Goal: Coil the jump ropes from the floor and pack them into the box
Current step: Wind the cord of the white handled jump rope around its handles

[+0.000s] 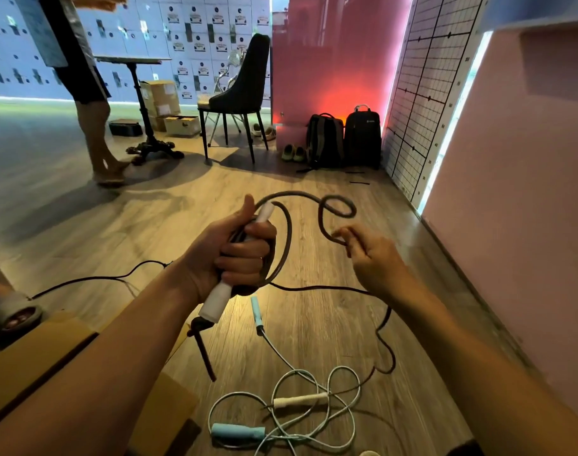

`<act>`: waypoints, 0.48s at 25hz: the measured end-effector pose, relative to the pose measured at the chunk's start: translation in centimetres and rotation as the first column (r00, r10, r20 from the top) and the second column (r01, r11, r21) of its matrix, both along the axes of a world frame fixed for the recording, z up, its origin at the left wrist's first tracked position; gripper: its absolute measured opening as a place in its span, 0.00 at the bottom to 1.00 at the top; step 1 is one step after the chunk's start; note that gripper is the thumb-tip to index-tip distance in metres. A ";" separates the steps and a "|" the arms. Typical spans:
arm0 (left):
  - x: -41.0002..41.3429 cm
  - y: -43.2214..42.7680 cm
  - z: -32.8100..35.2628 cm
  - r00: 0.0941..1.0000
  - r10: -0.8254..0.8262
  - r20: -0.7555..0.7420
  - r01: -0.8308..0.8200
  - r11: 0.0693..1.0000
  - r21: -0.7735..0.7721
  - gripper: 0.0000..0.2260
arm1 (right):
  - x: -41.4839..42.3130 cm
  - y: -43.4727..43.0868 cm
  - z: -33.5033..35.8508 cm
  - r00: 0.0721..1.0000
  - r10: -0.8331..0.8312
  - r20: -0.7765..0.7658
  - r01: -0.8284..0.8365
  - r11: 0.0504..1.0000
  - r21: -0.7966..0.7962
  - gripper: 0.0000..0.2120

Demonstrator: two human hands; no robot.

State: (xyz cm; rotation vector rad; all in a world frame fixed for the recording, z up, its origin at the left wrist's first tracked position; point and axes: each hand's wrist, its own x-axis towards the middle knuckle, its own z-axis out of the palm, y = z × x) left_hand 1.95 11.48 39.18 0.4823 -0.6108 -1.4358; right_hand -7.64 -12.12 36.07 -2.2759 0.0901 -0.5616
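My left hand (238,255) is shut on the white handle (215,302) of a dark jump rope (289,232), with a few coils of that rope bunched in the fist. The rope arcs up and right into a small loop (338,205), and my right hand (373,258) pinches it just below that loop. The rest trails down across the wooden floor (384,327). A light blue jump rope (314,403) with blue handles (236,432) lies tangled on the floor near me, beside a second white handle (299,400). The cardboard box (44,353) sits at lower left, partly behind my arm.
A person's legs (97,126) stand at the far left by a pedestal table (143,103). A dark chair (238,93), cardboard boxes (162,100), two backpacks (343,139) and shoes (292,153) line the back. A pink wall (511,192) runs along the right. A sandalled foot (11,314) is at left.
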 end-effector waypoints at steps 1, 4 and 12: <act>0.0 0.0 0.2 1.000 0.022 -0.001 -0.022 0.999 -0.027 0.20 | 0.2 0.4 0.1 0.995 0.070 0.074 -0.067 0.997 -0.040 0.12; 0.1 -0.1 0.6 0.996 0.058 -0.073 -0.064 0.995 -0.077 0.24 | 0.8 1.3 -0.2 0.964 0.154 0.217 -0.102 0.967 -0.232 0.13; -1.4 -0.5 0.4 0.986 -0.098 0.137 0.071 0.978 0.194 0.20 | 1.4 0.9 0.0 0.942 -0.326 0.077 0.315 0.941 0.123 0.18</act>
